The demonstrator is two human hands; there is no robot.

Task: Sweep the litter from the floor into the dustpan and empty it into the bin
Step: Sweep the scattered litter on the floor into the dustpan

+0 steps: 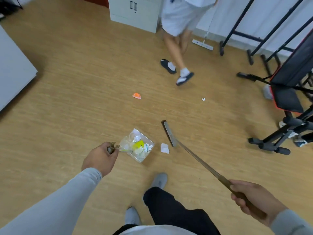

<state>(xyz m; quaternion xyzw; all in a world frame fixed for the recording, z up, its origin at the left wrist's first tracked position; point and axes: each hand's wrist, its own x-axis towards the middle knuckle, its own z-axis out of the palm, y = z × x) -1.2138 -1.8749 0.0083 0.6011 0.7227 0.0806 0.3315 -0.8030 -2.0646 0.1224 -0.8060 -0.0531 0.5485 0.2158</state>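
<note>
Seen from above, looking down at a wooden floor [67, 92]; left hand [100, 158] with fingers curled tight round the top of the dustpan handle [113, 148], knuckles up, grey sleeve [55, 200] behind it; clear dustpan [141, 159] resting on the floor just ahead of that hand, holding crumpled white paper, a yellow-green scrap and a pale round piece; right hand [254, 199] low at the right edge, fingers wrapped round the end of a long brown broom handle [203, 165], thumb along the top; handle slanting up and left to a narrow broom head [169, 133] set on the floor just right of the dustpan; crumpled white paper [164, 148] lying between dustpan and broom head, close to both, touching neither as far as can be told; orange wrapper [136, 95] farther out on the floor, well apart from the dustpan; small white scrap [203, 99] to its right, also well apart; two grey shoes [159, 180] and a dark trouser leg [169, 209] at the bottom edge; another person's legs [176, 44] in white socks and dark sandals near the top; flat white mop [202, 44] beside them; white cabinet [133, 12] behind; black exercise frame [288, 82] at the right; no bin in sight
</note>
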